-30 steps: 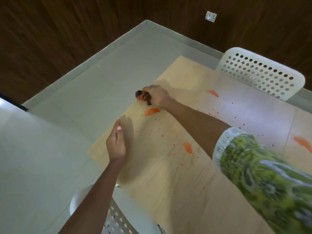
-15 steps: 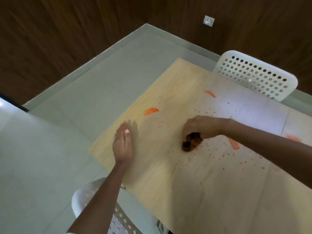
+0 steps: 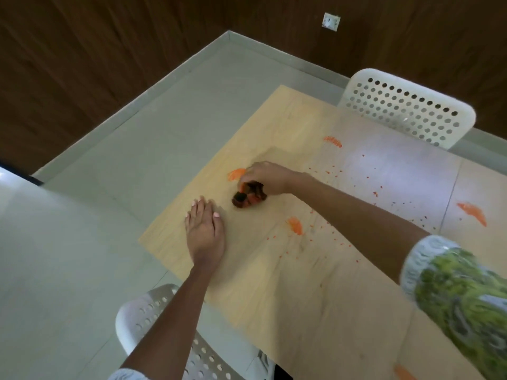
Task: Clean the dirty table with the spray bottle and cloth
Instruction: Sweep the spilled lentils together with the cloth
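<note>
Reaching out across the light wooden table, the person's right hand grips a bunched-up dark cloth, stained orange, and presses it down on the tabletop. Its fingers are curled over the top of the wad, knuckles raised, with the forearm stretched long and nearly straight from a green patterned sleeve at the lower right. The cloth sits just beside an orange smear near the table's left edge, the fingertips almost touching that mark.

The left hand lies flat on the wood near the table's corner, palm down, fingers straight and held together, thumb alongside. Its forearm runs up from the bottom of the view, passing over a white perforated chair. The two hands are close but apart, the cloth between them.

More orange smears mark the table: one under the right forearm, one farther off, one toward the right edge, with fine orange specks scattered among them. A second white perforated chair stands at the far side. No spray bottle shows anywhere.
</note>
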